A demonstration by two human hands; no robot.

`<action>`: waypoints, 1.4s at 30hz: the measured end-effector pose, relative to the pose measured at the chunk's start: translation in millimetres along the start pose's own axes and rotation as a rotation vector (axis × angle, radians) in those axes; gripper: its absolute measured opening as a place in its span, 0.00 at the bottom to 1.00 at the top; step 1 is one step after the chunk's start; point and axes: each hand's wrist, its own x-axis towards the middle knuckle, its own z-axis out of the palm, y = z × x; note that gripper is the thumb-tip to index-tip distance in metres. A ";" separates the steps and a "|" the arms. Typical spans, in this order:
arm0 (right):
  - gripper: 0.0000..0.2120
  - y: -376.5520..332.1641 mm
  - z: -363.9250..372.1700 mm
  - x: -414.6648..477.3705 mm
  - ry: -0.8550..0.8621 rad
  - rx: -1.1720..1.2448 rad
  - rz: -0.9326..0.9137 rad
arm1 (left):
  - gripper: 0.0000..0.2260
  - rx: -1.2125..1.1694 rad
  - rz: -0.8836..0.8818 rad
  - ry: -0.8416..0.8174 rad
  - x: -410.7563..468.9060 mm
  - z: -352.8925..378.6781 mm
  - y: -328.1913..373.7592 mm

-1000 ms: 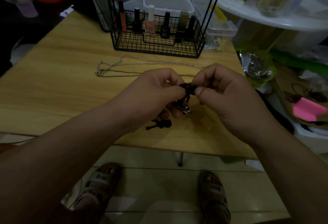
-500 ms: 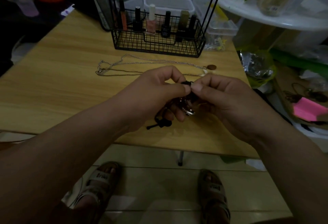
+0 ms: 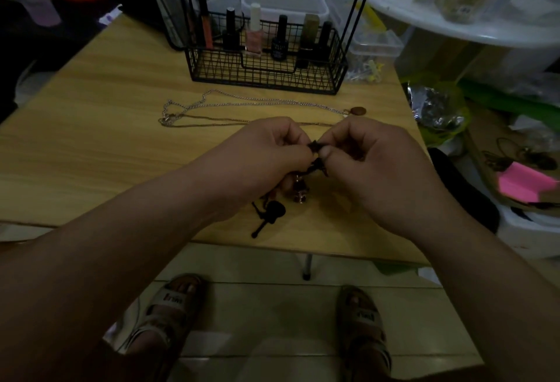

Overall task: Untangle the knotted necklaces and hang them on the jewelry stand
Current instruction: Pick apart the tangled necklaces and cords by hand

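Note:
A dark knotted cord necklace is held just above the wooden table. My left hand pinches the knot from the left and my right hand pinches it from the right, thumb tips almost meeting. Below the hands hang a small metallic pendant and a black guitar-shaped pendant that lies on the table. Beyond the hands two thin chain necklaces lie stretched out, one ending in a brown round pendant. The black wire jewelry stand rises at the back; its top is out of view.
The stand's basket holds several nail polish bottles. Clear plastic boxes sit behind it. A cluttered white shelf, bags and a pink paper are to the right of the table. My sandalled feet are below the table's front edge.
Both hands have kept working the knot, shifting their grip slightly; the right hand rose a little and its thumb now presses the knot from the side. The guitar pendant stays on the table.

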 end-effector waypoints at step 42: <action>0.08 -9.8 -16.0 5.1 -0.068 0.771 0.098 | 0.08 -0.203 0.102 -0.280 2.2 -16.8 -0.2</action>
